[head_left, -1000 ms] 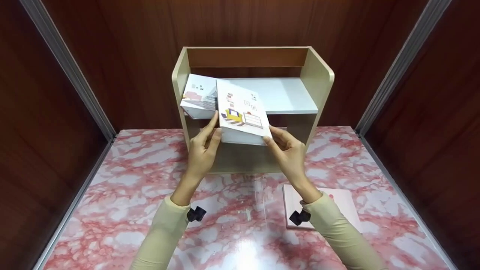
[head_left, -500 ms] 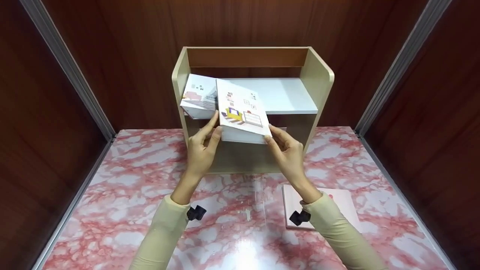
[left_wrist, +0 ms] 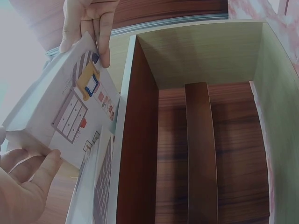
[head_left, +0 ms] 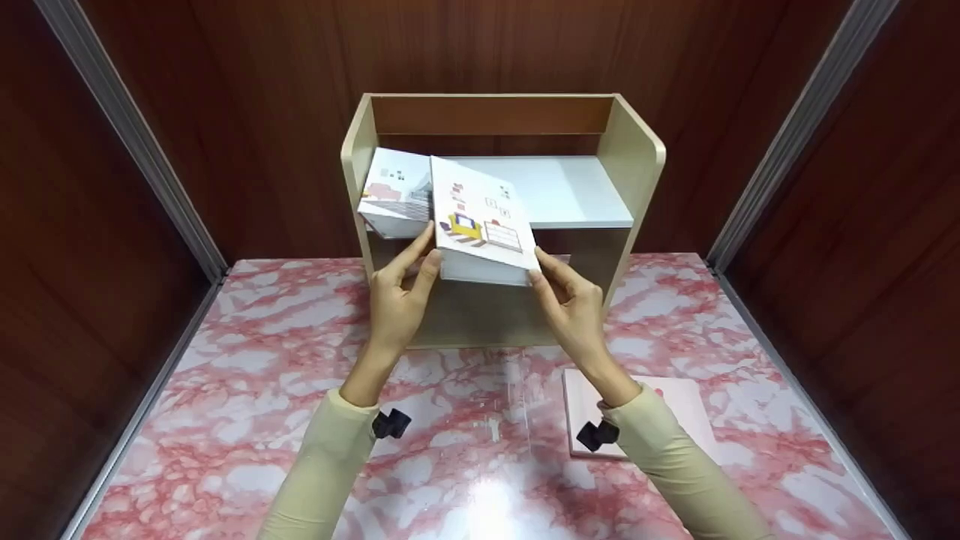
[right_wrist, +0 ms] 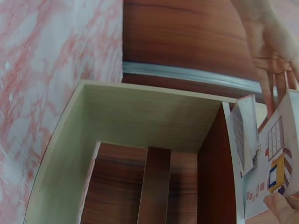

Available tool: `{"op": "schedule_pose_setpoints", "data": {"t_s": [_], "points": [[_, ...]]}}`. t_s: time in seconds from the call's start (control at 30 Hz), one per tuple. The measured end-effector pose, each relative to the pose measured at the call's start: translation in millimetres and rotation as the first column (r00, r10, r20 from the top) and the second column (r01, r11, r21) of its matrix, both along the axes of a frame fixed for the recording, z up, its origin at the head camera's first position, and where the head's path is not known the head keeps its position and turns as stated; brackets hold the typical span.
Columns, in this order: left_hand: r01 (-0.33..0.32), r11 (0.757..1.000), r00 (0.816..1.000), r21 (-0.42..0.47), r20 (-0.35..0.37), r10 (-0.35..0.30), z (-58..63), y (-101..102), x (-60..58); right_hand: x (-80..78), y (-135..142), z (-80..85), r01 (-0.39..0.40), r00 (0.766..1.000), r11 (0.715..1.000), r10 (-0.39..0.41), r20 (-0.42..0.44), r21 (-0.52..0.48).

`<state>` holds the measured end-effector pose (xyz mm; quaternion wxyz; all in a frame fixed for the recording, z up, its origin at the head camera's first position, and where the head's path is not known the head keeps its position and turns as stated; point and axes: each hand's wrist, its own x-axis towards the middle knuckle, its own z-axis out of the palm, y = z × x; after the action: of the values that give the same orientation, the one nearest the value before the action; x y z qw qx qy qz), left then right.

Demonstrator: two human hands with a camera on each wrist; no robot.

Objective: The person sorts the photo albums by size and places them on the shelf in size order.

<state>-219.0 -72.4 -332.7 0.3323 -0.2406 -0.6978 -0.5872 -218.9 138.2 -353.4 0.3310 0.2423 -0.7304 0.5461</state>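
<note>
A thick white hardcover book [head_left: 480,217], its cover printed with a yellow chair and a chest of drawers, is tilted over the front edge of the shelf board [head_left: 576,193]. My left hand [head_left: 397,304] pinches its near left corner between thumb and fingers. At the near right corner my right hand [head_left: 577,307] grips it the same way. Both wrist views look up at its underside, where a similar picture shows. Left of it, a second white book [head_left: 396,187] with a pink sofa leans by the bookcase's left side, jutting past the board and partly covered by the held book.
The small wooden bookcase [head_left: 646,150] stands against the dark wood back wall [head_left: 487,45], its lower compartment [right_wrist: 124,179] seen in both wrist views. On the red-and-white marbled table [head_left: 247,405], a pale pink book [head_left: 686,409] lies flat, partly under my right forearm. Dark panels flank the table.
The view has shifted very slightly. Both hands keep the same hold, and the near edge of the held book has risen a touch; the second book stays in place.
</note>
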Motion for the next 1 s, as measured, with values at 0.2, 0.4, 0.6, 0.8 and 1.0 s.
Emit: {"op": "schedule_pose_setpoints", "data": {"t_s": [0.2, 0.4, 0.6, 0.8, 1.0], "points": [[0.014, 1.0, 1.0, 0.018, 0.007, -0.014, 1.1, -0.4, -0.6, 2.0, 0.1, -0.1, 0.048, 0.999, 0.999, -0.048, -0.003, 0.0], [0.017, 1.0, 1.0, 0.026, 0.014, -0.018, 2.7, -0.4, -1.1, 3.5, -1.7, 2.5, 0.166, 0.986, 0.985, -0.165, -0.03, 0.039], [0.016, 1.0, 1.0, 0.024, 0.023, -0.016, 3.4, -0.3, -1.8, 2.8, -1.5, 4.6, 0.184, 0.983, 0.982, -0.182, -0.033, 0.039], [0.011, 1.0, 1.0, 0.001, 0.022, -0.011, 5.1, 0.1, -0.5, 0.8, -0.9, 5.2, 0.18, 0.983, 0.983, -0.179, -0.039, 0.037], [0.014, 1.0, 1.0, -0.015, 0.02, -0.014, 5.9, 0.7, 0.9, 0.4, -1.0, 6.3, 0.184, 0.983, 0.982, -0.183, -0.035, 0.037]]}}
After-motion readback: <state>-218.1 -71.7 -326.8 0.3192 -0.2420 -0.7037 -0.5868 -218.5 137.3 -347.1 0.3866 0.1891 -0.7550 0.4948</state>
